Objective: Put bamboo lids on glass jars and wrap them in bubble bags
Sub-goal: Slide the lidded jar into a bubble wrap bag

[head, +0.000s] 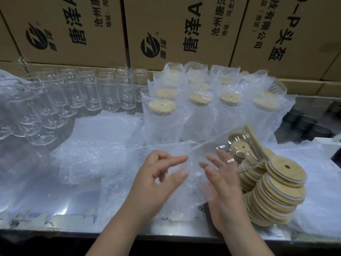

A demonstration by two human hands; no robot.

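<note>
Your right hand (pixel 223 182) holds the jar (pixel 212 145). Its fingers (pixel 224 157) are spread and a little bent behind the glass (you can see them through it), and the thumb lies on the near side. The jar is tilted, its base down by your fingertips and its mouth up and away past them to the right. The lid (pixel 255 145) is already on that far end.

Your left hand (pixel 156 176) has its forefinger reaching toward your right fingertips, with the thumb just below it and the other fingers curled in. Both tips are blurred. You cannot tell whether they pinch the bag (pixel 184 196) or only hover at it. The bag lies under and between both sets of fingers, on the table (pixel 166 228).

Just right of your right fingers, the loose lids (pixel 276 191) stand in leaning stacks. Beyond your fingertips the wrapped jars (pixel 166 115) stand upright in rows. Left of your left fingers lies the bag pile (pixel 103 141), and past it are the bare jars (pixel 103 89). The boxes (pixel 73 30) wall off the back.
</note>
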